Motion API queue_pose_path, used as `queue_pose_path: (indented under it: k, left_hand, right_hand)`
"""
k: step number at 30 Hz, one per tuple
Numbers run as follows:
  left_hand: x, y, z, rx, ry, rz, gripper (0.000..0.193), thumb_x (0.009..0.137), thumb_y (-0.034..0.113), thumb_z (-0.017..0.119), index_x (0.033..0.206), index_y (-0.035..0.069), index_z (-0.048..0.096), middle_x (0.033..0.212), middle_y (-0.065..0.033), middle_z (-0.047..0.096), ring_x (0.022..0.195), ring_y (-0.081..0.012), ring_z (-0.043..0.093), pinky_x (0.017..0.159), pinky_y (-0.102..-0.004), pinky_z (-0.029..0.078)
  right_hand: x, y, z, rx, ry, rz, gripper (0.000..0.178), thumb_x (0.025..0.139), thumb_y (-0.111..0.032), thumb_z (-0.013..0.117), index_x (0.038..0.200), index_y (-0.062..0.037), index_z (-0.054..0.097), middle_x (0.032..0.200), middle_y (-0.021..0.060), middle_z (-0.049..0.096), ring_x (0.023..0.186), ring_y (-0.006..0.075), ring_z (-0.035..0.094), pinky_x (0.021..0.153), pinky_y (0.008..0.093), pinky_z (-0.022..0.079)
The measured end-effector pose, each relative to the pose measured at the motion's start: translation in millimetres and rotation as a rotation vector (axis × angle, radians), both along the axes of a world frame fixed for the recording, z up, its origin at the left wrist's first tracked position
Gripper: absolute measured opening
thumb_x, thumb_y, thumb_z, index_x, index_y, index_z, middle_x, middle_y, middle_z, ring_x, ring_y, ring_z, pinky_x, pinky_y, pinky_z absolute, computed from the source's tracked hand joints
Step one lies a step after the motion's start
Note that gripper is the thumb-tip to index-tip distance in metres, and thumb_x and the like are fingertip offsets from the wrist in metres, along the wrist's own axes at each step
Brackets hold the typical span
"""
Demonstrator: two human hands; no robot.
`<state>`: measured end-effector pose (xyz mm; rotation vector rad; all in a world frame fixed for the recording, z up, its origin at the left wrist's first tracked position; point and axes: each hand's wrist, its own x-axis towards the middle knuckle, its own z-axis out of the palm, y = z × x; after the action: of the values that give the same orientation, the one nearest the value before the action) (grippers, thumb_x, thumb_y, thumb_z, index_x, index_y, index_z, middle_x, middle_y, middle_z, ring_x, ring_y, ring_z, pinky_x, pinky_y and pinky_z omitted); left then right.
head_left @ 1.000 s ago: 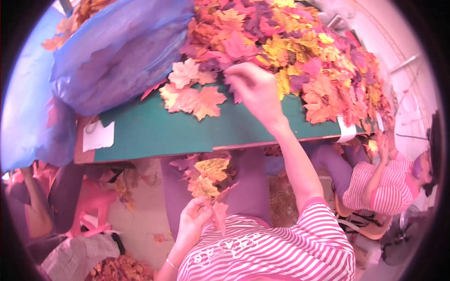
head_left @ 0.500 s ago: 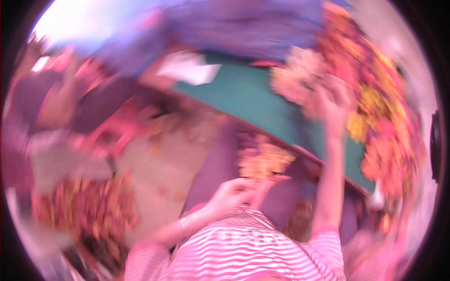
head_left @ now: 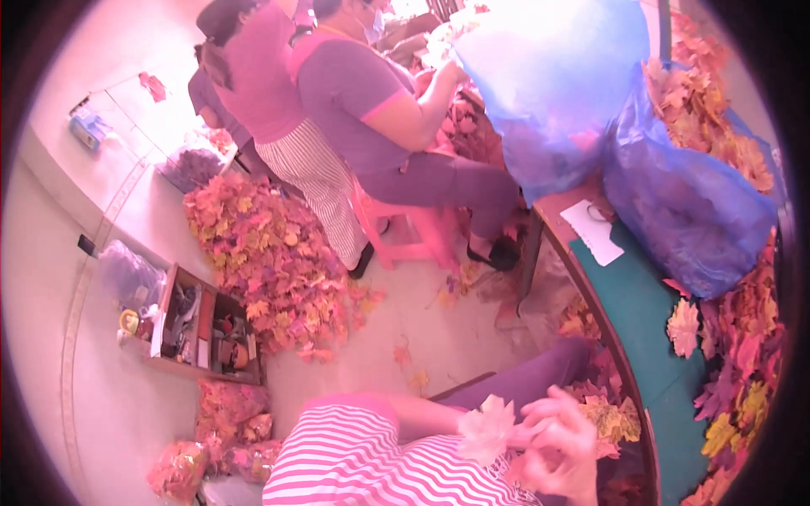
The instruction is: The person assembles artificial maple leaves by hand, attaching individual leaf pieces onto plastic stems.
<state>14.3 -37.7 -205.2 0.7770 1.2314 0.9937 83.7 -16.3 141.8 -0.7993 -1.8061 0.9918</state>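
A pale pink artificial maple leaf (head_left: 487, 430) is held up in front of my striped shirt. My left hand (head_left: 523, 435) is closed on it, mostly hidden behind the leaf, with a little of its fingers showing at the leaf's right side. Right beside it, almost touching, my right hand (head_left: 564, 451) has its fingers curled in a pinch. What that pinch holds, if anything, I cannot make out. Past my right hand, a bunch of orange-yellow leaves (head_left: 613, 417) lies by my leg, near the table's edge.
The green-topped table (head_left: 629, 312) carries a white paper (head_left: 591, 232), blue plastic bags (head_left: 683, 202) and piled leaves (head_left: 747, 354). A seated person (head_left: 371, 110) works beyond my knee; others are behind. A large leaf heap (head_left: 270, 261) and a wooden box (head_left: 207, 329) sit on the floor.
The view has swung left. My right hand has come back from the leaves on the table to beside my left. A pink leaf is now held up before my shirt.
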Motion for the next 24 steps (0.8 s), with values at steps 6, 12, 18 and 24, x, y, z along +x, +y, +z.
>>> queue_pose_path:
  k: [6, 12, 18, 24]
  left_hand:
    - [9, 36, 150, 0.122, -0.193, -0.854, 0.009, 0.093, 0.01, 0.069, 0.094, 0.005, 0.061, 0.082, 0.0019, 0.06, 0.076, -0.0067, 0.057, 0.067, -0.0248, 0.047]
    - [1, 30, 178, 0.1, -0.125, -0.845, 0.015, 0.095, 0.012, 0.07, 0.093, 0.004, 0.058, 0.079, 0.002, 0.057, 0.069, -0.0057, 0.055, 0.059, -0.0231, 0.044]
    - [26, 23, 59, 0.542, -0.098, -0.625, 0.009, 0.086, 0.01, 0.064, 0.092, 0.003, 0.064, 0.087, -0.0013, 0.065, 0.085, -0.0088, 0.06, 0.073, -0.0276, 0.049]
    - [-7, 55, 160, 0.3, -0.269, -0.62, 0.027, 0.084, 0.025, 0.059, 0.095, 0.001, 0.063, 0.092, -0.0043, 0.064, 0.089, -0.0152, 0.063, 0.079, -0.0299, 0.05]
  right_hand:
    - [25, -19, 14, 0.096, 0.18, 0.25, 0.014, 0.068, -0.001, 0.07, 0.075, -0.0038, 0.058, 0.114, 0.0199, 0.065, 0.115, 0.0446, 0.061, 0.101, 0.0535, 0.042]
    - [20, -28, 13, 0.128, 0.341, 0.376, 0.01, 0.072, 0.001, 0.066, 0.073, -0.0047, 0.057, 0.096, 0.0151, 0.068, 0.11, 0.0418, 0.066, 0.114, 0.0617, 0.031]
    - [21, -29, -25, -0.087, 0.346, 0.024, 0.011, 0.072, -0.003, 0.072, 0.081, -0.0036, 0.066, 0.077, 0.0082, 0.072, 0.079, 0.025, 0.072, 0.097, 0.0523, 0.054]
    - [40, -30, -79, -0.203, -0.096, -0.457, 0.012, 0.082, -0.003, 0.069, 0.092, 0.0008, 0.063, 0.089, 0.0112, 0.066, 0.086, 0.0254, 0.065, 0.081, 0.0359, 0.051]
